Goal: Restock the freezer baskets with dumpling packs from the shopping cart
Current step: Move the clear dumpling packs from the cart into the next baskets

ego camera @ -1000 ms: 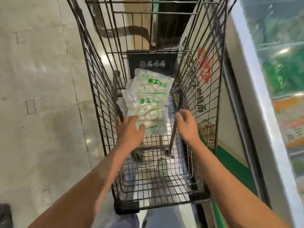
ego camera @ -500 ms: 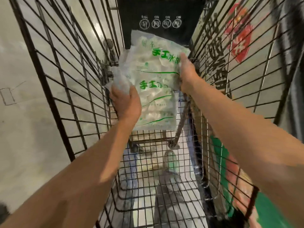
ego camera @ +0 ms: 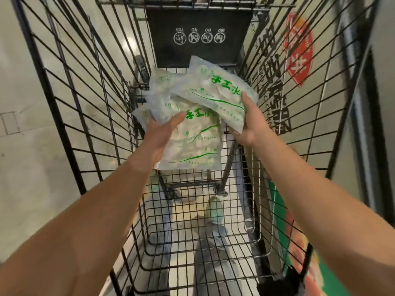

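We were deep in the shopping cart (ego camera: 70,116), gathering stock. At its far end, our left hand (ego camera: 162,135) cradled one dumpling pack (ego camera: 196,144); our right hand (ego camera: 249,127) pinched the top pack (ego camera: 215,90). Next, we judged: lift clear, toward the freezer on the right.

Black wire shopping cart (ego camera: 70,116) holds dumpling packs (ego camera: 192,133) above its mesh floor
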